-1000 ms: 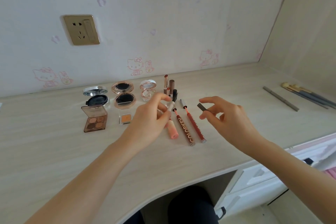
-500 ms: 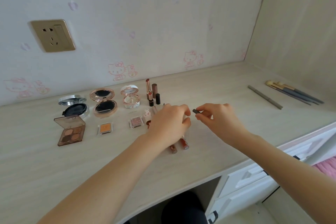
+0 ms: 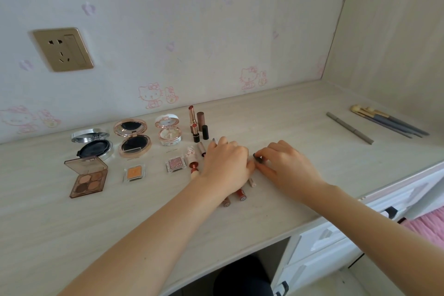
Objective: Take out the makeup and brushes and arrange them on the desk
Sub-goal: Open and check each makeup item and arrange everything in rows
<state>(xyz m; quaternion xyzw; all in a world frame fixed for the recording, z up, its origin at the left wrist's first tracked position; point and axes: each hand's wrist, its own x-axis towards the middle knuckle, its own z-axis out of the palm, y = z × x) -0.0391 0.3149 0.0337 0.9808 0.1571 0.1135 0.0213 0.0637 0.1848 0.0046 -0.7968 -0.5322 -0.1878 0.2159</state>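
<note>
Both hands at the middle of the desk (image 3: 72,235). My right hand (image 3: 288,167) pinches a small dark cap (image 3: 258,158) between thumb and forefinger, low over the desktop and just beside my left hand (image 3: 225,166). My left hand lies knuckles up with its fingers curled down over the lip gloss tubes (image 3: 241,194) — three tube ends show from under the palm on the near side. Whether the fingers clasp one of them I cannot tell. Just left of that hand lies a pink tube (image 3: 193,166) with a figured cap, and behind it the lipsticks (image 3: 193,120) stand upright, close together. Farther left are two rows. The back row holds a silver cushion compact (image 3: 93,143), a rose-gold compact (image 3: 133,138) and a small white compact (image 3: 168,131), all open. The front row holds a brown eyeshadow palette (image 3: 87,176) with its lid raised, an orange single shadow (image 3: 133,173) and a pink glitter shadow (image 3: 175,164). Well apart on the right — near the side panel — lie a grey pencil (image 3: 349,131) and, beyond it, a bundle of brushes (image 3: 384,121) with bristle ends toward the back wall. A brass-coloured socket (image 3: 63,49) sits in the wall at upper left.
</note>
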